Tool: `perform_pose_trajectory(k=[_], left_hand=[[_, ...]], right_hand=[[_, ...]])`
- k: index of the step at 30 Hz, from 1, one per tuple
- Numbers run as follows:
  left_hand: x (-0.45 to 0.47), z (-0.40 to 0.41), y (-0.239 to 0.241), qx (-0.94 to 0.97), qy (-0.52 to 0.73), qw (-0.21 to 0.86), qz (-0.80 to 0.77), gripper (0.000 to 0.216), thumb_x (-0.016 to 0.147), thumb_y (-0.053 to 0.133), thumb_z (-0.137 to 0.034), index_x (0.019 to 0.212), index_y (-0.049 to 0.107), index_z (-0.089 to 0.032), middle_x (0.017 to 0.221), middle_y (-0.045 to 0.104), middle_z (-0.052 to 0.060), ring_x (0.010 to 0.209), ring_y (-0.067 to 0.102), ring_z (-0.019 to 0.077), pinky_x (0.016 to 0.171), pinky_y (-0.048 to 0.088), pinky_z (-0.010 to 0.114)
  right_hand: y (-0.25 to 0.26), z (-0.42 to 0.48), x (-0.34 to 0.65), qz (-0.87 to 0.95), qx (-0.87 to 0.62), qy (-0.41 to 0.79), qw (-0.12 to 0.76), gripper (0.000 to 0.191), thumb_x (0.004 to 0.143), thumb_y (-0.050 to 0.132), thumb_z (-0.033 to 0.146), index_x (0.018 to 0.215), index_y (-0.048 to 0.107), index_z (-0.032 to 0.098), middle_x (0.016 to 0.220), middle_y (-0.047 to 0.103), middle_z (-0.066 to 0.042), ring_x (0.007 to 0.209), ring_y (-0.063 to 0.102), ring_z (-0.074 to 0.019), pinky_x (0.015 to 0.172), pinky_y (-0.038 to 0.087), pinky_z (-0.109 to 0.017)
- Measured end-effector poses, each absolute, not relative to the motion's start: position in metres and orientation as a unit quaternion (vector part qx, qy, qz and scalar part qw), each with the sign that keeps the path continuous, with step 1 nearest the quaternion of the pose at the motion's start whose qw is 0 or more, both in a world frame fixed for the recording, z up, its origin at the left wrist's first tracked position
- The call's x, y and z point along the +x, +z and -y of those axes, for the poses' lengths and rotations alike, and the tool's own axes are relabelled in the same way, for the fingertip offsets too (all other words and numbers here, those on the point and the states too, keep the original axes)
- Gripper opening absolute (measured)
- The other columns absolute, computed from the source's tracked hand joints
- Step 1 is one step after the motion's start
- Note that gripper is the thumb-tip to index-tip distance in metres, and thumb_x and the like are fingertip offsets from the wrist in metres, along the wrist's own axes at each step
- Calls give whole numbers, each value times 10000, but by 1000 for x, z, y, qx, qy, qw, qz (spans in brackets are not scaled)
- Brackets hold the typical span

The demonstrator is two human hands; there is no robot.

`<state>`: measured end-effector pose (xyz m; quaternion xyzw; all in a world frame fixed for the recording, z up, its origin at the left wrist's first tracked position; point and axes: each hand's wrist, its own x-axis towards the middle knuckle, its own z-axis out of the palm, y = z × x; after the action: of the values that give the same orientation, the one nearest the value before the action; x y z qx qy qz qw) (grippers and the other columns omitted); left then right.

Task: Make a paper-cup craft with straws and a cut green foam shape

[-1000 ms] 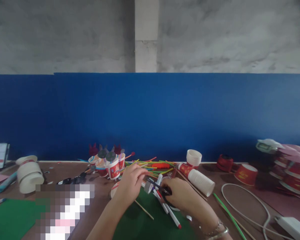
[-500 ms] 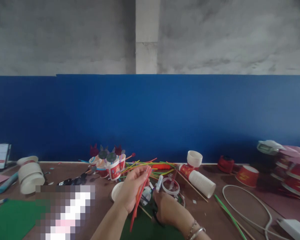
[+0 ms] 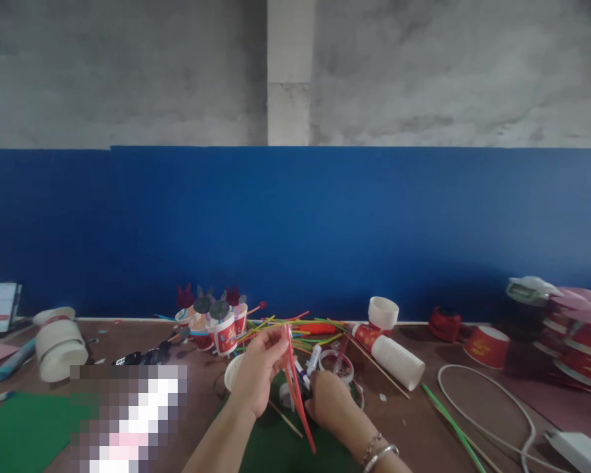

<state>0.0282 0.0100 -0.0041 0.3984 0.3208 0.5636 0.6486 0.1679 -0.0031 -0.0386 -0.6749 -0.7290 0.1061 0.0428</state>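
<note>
My left hand (image 3: 257,374) is raised over the brown table (image 3: 414,420) and pinches a bundle of thin red sticks (image 3: 295,394) that hang down and to the right. My right hand (image 3: 328,401) lies low on the green sheet (image 3: 280,447), fingers curled round something dark that I cannot make out. Behind the hands lies a heap of coloured sticks (image 3: 300,328). A clear tape ring (image 3: 337,364) and white pens (image 3: 312,361) lie just past my right hand.
Decorated red paper cups (image 3: 221,328) stand behind my left hand. Stacked white cups (image 3: 59,348) lie at left, a sleeve of cups (image 3: 389,355) at right. A phone (image 3: 0,307) leans far left. A white cable (image 3: 487,407) and red bowls (image 3: 487,345) fill the right side.
My left hand took red sticks from the heap and lifted them; they now hang more upright. My right hand drew back off the pens and tape ring, toward me.
</note>
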Motion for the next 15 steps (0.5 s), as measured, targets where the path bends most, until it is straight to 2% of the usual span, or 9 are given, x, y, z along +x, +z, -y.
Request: perform_pose_trajectory(k=[5,7,9,11,12,14,15], left_hand=[[28,-12,-7,425,559,630,-332,294,666,745,-295,879,604,-149,768,561,-5,653,564,115,620,484,255],[28,-12,-8,426,555,629,-338,304,661,742,-291,889,599,-151,789,572,3,659,574,121,628,488,261],[27,-12,-7,428,552,626,-346,316,654,739,-285,903,595,-155,817,588,12,681,588,133,645,495,271],[27,-11,-7,441,549,613,-359,308,666,724,-283,918,596,-162,819,600,15,705,596,146,654,499,275],[28,-11,-7,453,547,600,-367,299,677,713,-286,925,599,-165,814,606,16,715,600,152,657,499,276],[29,-12,-8,489,543,565,-384,285,704,691,-310,938,610,-169,821,629,28,737,609,167,669,497,280],[29,-12,-9,509,543,542,-391,284,715,684,-329,939,616,-168,832,641,38,749,614,176,679,496,283]], right_hand=[[-45,13,162,749,-655,95,26,396,694,565,141,1066,637,28,983,693,-236,920,665,-329,762,501,-336],[-46,11,167,763,-627,151,47,473,663,607,162,1129,605,82,976,707,-187,855,684,-293,713,502,-303],[-46,6,174,764,-604,212,78,455,656,618,176,1110,621,138,868,731,-126,732,695,-254,645,495,-283],[-42,0,178,743,-615,227,133,298,703,572,169,977,685,154,763,729,-102,680,686,-240,634,485,-289],[-38,-2,179,725,-628,208,190,232,730,541,162,887,711,148,757,727,-110,712,683,-245,660,481,-297],[-29,-5,179,702,-625,181,289,303,835,419,191,921,709,174,897,725,-98,845,664,-219,748,469,-281],[-25,-5,178,669,-604,184,392,328,871,396,247,943,708,173,930,720,-94,858,656,-215,754,468,-274]])
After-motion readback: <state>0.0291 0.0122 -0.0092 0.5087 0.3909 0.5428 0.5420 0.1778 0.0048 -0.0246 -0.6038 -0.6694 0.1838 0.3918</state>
